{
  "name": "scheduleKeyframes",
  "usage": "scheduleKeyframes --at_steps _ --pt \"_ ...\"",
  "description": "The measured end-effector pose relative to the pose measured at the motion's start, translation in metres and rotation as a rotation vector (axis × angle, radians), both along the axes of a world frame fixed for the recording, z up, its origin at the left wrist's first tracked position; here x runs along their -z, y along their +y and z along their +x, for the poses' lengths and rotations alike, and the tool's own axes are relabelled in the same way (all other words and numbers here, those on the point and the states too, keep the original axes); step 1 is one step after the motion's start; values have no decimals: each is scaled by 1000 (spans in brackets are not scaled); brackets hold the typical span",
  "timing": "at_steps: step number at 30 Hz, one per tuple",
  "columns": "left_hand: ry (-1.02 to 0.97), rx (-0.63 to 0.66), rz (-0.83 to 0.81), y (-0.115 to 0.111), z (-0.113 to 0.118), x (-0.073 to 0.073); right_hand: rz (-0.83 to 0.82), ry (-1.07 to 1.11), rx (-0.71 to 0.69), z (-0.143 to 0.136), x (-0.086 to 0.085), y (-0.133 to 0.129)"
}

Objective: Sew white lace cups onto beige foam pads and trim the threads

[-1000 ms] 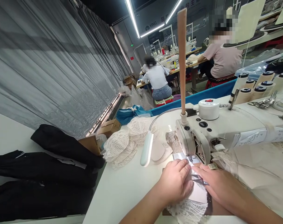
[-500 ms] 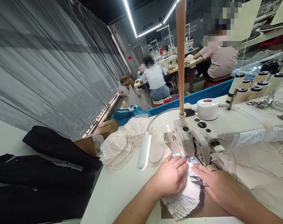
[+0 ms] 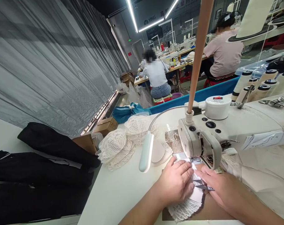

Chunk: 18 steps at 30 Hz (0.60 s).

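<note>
My left hand (image 3: 178, 179) lies with its fingers stretched over a white lace-edged fabric piece (image 3: 187, 209), pressing it flat beside the presser foot of the sewing machine (image 3: 191, 140). My right hand (image 3: 218, 184) is closed around thread snips (image 3: 204, 185); their two dark pointed blades stick out to the left, apart, over the fabric. The right fingertips rest by the fabric's right edge, just below the needle area. A lamp lights this spot. The handles of the snips are hidden in my palm.
Stacked lace cups (image 3: 114, 145) lie left of a bendable lamp (image 3: 146, 153). Beige fabric (image 3: 266, 168) lies under the machine arm. Thread cones (image 3: 242, 82) stand behind it, and a wooden pole (image 3: 199, 56) rises from the machine head. Two co-workers sit farther back. Black garments (image 3: 50, 175) hang at left.
The view has shifted slightly, so the machine and both hands appear a little farther right. My hands keep nearly the same place on the fabric. The snips stay in my right hand.
</note>
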<state>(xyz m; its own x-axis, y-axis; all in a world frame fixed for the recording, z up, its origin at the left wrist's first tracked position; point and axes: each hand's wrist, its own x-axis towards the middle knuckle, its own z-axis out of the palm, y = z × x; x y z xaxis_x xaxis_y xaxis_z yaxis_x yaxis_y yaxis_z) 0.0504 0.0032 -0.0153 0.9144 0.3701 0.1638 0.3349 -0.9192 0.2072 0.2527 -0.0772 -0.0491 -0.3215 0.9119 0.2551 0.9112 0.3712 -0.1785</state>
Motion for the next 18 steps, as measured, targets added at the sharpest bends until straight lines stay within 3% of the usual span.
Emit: scheduleKeyframes --at_steps 18 --pt "17 8 12 22 -8 -3 -45 14 -28 0 -3 -2"
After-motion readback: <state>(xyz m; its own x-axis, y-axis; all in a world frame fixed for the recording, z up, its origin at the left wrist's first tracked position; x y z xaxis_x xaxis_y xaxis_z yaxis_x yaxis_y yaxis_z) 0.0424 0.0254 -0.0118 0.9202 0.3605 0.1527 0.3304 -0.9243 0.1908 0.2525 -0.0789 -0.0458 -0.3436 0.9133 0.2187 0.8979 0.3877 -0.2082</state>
